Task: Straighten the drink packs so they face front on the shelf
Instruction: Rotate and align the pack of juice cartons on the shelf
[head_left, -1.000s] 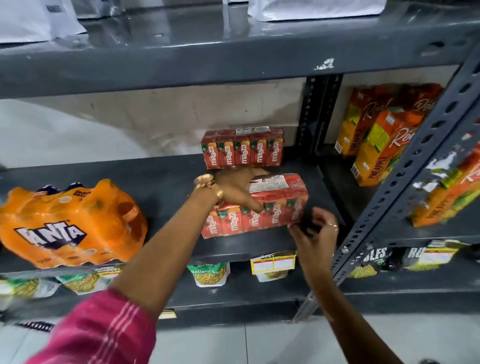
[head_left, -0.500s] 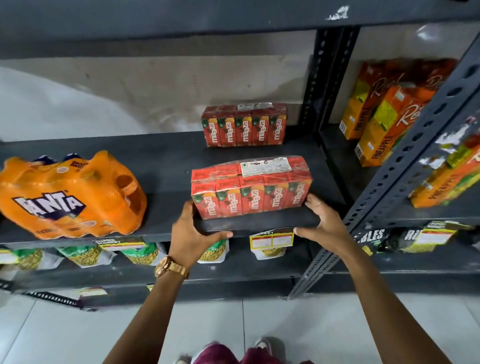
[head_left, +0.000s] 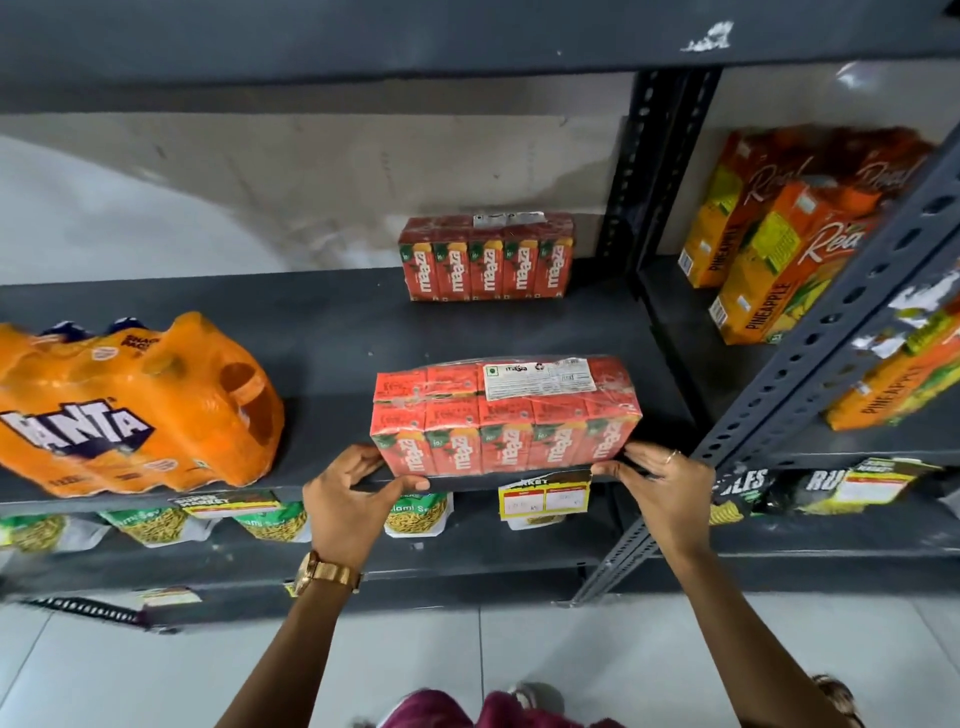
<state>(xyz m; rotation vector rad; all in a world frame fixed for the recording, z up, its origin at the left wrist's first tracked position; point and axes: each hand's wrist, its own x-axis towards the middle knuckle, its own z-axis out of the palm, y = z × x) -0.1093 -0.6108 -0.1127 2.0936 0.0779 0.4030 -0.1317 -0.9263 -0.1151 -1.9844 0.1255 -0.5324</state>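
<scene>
Fingers of left hand (head_left: 353, 499) and right hand (head_left: 662, 483) curl loosely against the lower corners of the front juice pack (head_left: 506, 415); no firm clamp. Pack at shelf (head_left: 322, 364) edge, labels forward. Step: final squaring. Next: let go, check rear pack (head_left: 487, 258).

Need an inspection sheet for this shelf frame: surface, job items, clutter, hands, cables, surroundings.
Surface: dark shelf, bare between packs.
Job's things: front Maaza pack at the shelf's front edge, labels facing out; rear Maaza pack by the wall, also facing out; Fanta pack at left, tilted.
Clutter: price tag on the shelf lip.
Grippers: left hand and right hand at the front pack's lower corners, fingers touching it.
Cables: nothing seen.
Surroundings: pineapple cartons in the next bay; snack bags on the shelf below; tiled floor.
</scene>
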